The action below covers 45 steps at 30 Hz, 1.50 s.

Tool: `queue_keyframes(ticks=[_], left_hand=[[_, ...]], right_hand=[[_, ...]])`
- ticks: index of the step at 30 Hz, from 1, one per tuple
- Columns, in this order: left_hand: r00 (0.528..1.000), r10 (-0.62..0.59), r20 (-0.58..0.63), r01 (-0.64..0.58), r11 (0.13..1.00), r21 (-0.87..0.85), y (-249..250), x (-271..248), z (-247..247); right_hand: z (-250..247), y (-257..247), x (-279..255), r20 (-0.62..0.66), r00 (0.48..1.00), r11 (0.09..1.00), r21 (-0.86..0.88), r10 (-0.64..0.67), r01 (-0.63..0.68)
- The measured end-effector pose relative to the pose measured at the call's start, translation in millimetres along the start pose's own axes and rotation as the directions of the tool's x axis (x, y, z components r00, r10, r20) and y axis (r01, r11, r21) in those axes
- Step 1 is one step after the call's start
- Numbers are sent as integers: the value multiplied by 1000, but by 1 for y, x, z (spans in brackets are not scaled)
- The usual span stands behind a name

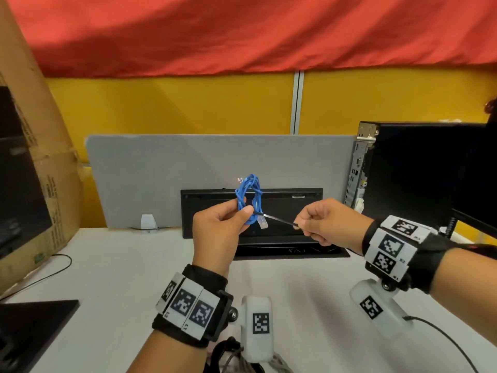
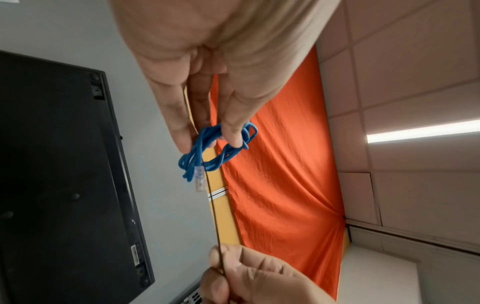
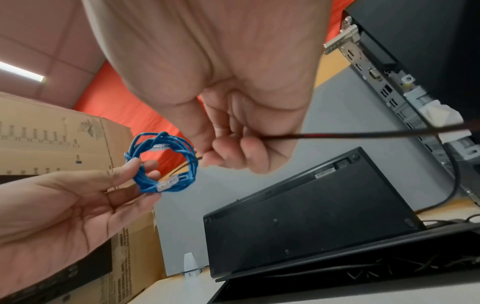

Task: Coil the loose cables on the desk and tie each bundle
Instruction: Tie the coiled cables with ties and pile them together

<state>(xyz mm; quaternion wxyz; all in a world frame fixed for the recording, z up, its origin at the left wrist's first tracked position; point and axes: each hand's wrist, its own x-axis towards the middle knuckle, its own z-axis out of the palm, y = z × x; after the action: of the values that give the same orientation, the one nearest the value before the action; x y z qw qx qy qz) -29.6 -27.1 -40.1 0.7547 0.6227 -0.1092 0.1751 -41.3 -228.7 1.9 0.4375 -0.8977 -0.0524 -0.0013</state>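
A blue cable coil (image 1: 248,196) with clear plugs is held above the desk in front of me. My left hand (image 1: 228,224) pinches the coil (image 2: 207,150) between thumb and fingers. A thin black tie (image 1: 277,219) runs taut from the coil to my right hand (image 1: 320,222), which pinches its free end. In the right wrist view the coil (image 3: 163,162) hangs as a small ring beside my curled right fingers (image 3: 233,152). The tie (image 2: 215,222) stretches straight between both hands in the left wrist view.
A black keyboard (image 1: 282,208) leans upright against the grey divider (image 1: 161,179). A desktop tower (image 1: 419,168) stands at the right, a cardboard box (image 1: 40,170) at the left. A dark cable tangle (image 1: 231,354) lies at the near desk edge. A thin black wire (image 1: 53,270) crosses the white desk (image 1: 121,265).
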Motion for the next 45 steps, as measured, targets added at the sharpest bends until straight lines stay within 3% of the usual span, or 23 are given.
queue_keyframes(ticks=[5,8,15,21,25,34,40,43,45], left_hand=[[997,39,66,-42,998,39,0,-3,3],[995,38,92,-43,998,45,-1,-6,8],[980,-47,193,38,998,51,-2,-6,11],[941,-124,315,148,987,-55,4,-11,14],[949,-218,230,244,965,-93,6,-10,17],[992,-124,3,123,990,67,0,-4,6],[980,-167,-111,176,981,82,0,3,-3],[976,-174,-128,187,977,97,-1,5,-5],[974,-184,-129,199,973,114,-2,5,-4]], right_hand=[[4,-10,8,-99,995,994,98,-34,44],[8,-19,12,-94,993,982,170,-65,81],[17,-31,19,-104,980,972,149,-167,182],[22,-25,17,-83,975,962,164,-208,219],[22,-20,16,-56,980,969,152,-190,197],[13,-2,14,106,988,994,15,-110,109],[-23,16,-2,194,980,980,-186,-35,72],[-37,24,-7,202,979,978,-201,-8,49],[-46,30,-8,173,985,994,-111,5,14]])
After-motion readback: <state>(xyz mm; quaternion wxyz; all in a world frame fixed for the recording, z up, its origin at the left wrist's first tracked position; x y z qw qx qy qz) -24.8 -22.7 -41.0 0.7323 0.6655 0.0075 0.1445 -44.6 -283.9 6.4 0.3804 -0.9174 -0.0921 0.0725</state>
